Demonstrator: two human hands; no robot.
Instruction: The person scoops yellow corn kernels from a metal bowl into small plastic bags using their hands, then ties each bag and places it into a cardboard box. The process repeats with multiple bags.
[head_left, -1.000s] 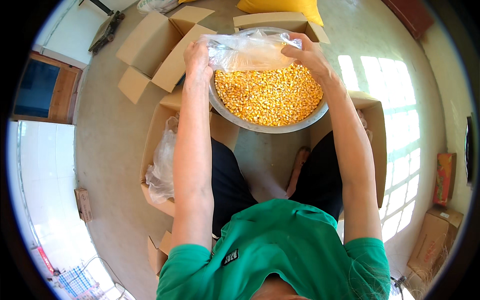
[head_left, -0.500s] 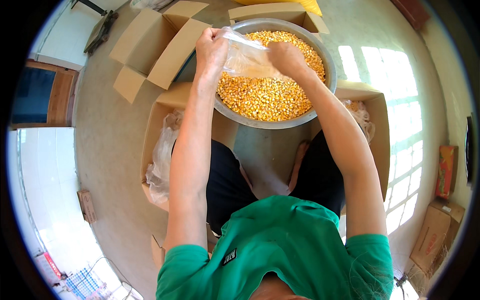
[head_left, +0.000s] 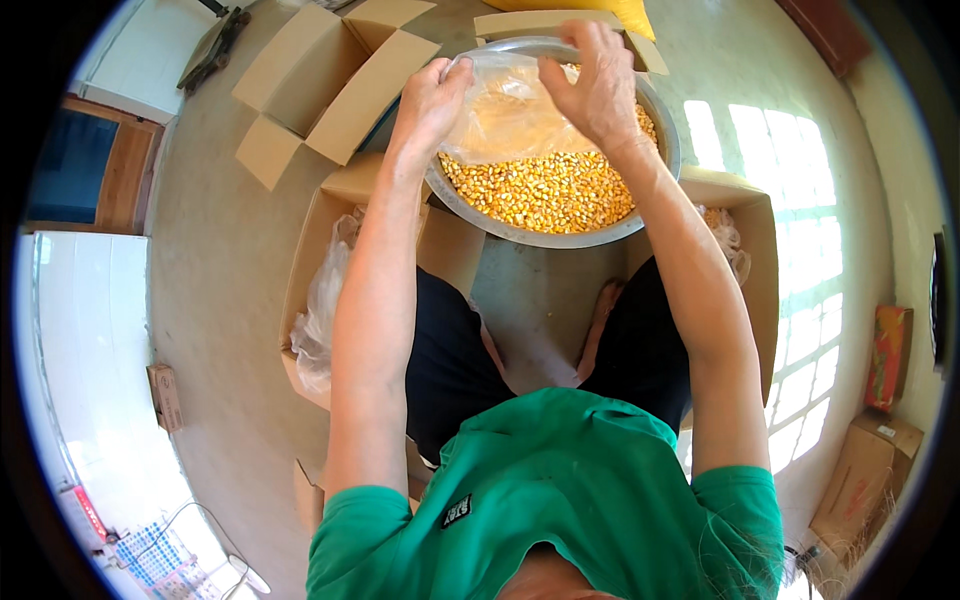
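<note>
A clear plastic bag (head_left: 505, 108) hangs over a wide metal basin (head_left: 560, 240) full of yellow corn kernels (head_left: 545, 195). My left hand (head_left: 432, 108) is closed on the bag's upper left edge, thumb against fingers. At the bag's right side my right hand (head_left: 598, 88) is open, thumb and fingers spread apart over the basin. Whether its thumb touches the plastic I cannot tell. Kernels show blurred through the bag, and nothing can be made out inside it.
An open cardboard box (head_left: 340, 95) stands beyond the basin at the left. A box beside my left leg holds crumpled plastic bags (head_left: 322, 310); one at the right holds more plastic (head_left: 728, 240). A yellow sack (head_left: 635, 15) lies at the far edge.
My right hand has opened from a closed shape and lifted slightly away from the bag. The plastic now spreads wider between my hands.
</note>
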